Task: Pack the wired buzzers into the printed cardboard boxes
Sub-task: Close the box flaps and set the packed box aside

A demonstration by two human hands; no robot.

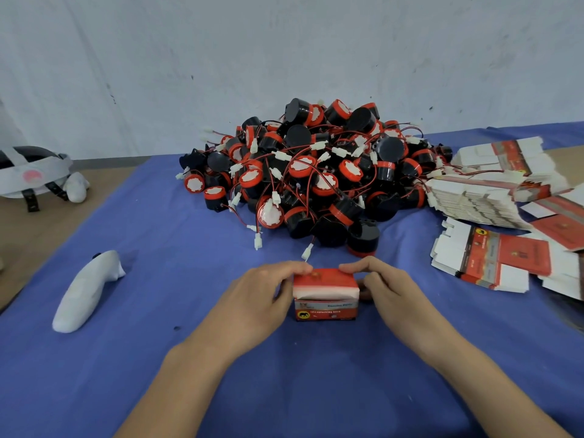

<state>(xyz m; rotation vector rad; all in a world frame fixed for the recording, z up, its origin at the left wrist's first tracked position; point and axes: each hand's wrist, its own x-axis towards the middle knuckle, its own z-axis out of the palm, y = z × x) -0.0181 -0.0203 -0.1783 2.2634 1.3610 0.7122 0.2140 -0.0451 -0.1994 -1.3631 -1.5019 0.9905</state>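
Observation:
A small red and white printed box (326, 295) stands on the blue cloth (158, 358) in front of me, its top flap folded partly down. My left hand (259, 298) grips its left side with fingers curled over the top edge. My right hand (388, 289) holds the right side, fingers over the top flap. Whatever is inside the box is hidden. Behind it lies a big heap of black and red wired buzzers (309, 175) with white connectors.
Stacks of flat, unfolded printed boxes (493, 191) lie at the right, some spilling near the cloth's edge. A white controller (85, 292) rests on the cloth at the left. A white headset (34, 172) sits on the bare table at far left.

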